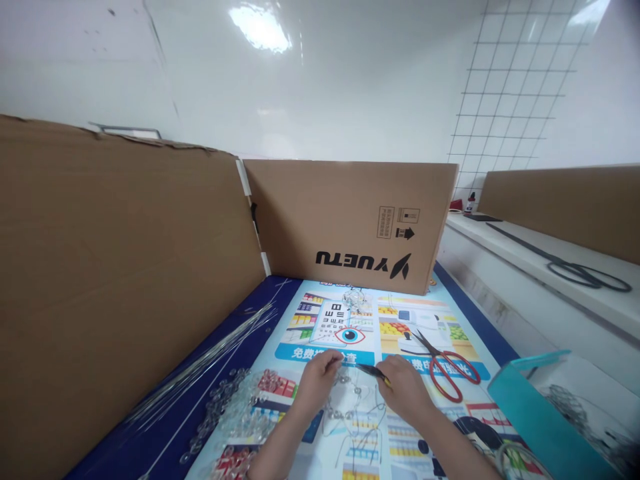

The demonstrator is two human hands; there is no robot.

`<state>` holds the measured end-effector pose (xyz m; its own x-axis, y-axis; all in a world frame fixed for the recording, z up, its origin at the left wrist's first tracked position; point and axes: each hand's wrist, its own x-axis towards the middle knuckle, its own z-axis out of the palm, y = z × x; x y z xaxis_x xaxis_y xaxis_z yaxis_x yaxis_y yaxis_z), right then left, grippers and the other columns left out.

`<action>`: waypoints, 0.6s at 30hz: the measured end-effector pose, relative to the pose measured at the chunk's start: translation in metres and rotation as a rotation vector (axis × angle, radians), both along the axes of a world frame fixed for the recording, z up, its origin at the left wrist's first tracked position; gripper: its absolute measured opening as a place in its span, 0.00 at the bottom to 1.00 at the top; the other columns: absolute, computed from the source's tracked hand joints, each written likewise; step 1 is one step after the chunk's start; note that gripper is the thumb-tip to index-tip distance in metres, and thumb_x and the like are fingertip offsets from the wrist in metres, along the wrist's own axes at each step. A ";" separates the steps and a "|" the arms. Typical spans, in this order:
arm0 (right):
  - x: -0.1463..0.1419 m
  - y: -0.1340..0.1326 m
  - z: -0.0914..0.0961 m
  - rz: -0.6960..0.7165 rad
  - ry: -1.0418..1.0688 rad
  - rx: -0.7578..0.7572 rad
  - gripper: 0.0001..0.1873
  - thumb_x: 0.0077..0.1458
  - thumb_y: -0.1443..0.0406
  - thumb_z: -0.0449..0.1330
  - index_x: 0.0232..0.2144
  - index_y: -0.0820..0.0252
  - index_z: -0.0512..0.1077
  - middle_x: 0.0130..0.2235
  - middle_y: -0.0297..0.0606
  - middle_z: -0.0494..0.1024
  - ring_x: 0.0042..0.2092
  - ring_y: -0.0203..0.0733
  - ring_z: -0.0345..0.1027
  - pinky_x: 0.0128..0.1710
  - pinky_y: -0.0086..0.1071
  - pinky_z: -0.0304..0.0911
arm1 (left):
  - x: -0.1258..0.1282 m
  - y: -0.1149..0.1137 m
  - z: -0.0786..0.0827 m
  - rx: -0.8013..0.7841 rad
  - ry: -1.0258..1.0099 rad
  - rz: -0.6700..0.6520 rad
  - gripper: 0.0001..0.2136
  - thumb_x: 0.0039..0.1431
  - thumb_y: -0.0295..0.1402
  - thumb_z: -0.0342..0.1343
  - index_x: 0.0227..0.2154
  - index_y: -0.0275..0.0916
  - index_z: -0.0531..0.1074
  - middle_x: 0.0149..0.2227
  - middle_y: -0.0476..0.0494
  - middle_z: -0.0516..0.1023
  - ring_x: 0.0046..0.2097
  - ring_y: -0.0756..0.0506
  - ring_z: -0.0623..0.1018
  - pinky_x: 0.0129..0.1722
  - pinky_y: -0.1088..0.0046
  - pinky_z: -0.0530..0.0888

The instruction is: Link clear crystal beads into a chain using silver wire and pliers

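Wire [349,415], beaded, lies nearest, below and between the hands; just beyond, the right hand [404,387] grips pliers [371,371], long axis slanting leftward, tips just beside the left hand [324,373], its fingers pinching seemingly more wire.

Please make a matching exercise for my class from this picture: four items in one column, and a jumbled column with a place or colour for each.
Column 1
1. Scissors
2. Black-tipped tool
3. Long straight wires
4. Open box

Column 2
A. Beside the left cardboard panel
B. Teal on the outside
C. Red at the handles
D. Held in the right hand

Right pairs: 1-C, 2-D, 3-A, 4-B
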<state>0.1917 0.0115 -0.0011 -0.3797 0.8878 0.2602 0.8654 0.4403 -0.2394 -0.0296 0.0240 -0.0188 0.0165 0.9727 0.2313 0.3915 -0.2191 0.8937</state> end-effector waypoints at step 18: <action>0.001 0.002 0.000 -0.007 0.021 -0.034 0.07 0.54 0.66 0.50 0.31 0.57 0.68 0.34 0.37 0.70 0.39 0.43 0.61 0.38 0.32 0.52 | 0.000 0.000 0.000 -0.038 0.071 0.032 0.09 0.50 0.32 0.52 0.34 0.40 0.73 0.29 0.48 0.75 0.33 0.47 0.74 0.32 0.75 0.68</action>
<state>0.1923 0.0132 -0.0013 -0.3681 0.8990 0.2374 0.8631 0.4253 -0.2723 -0.0295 0.0235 -0.0189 0.0000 0.9810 0.1940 0.4607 -0.1721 0.8707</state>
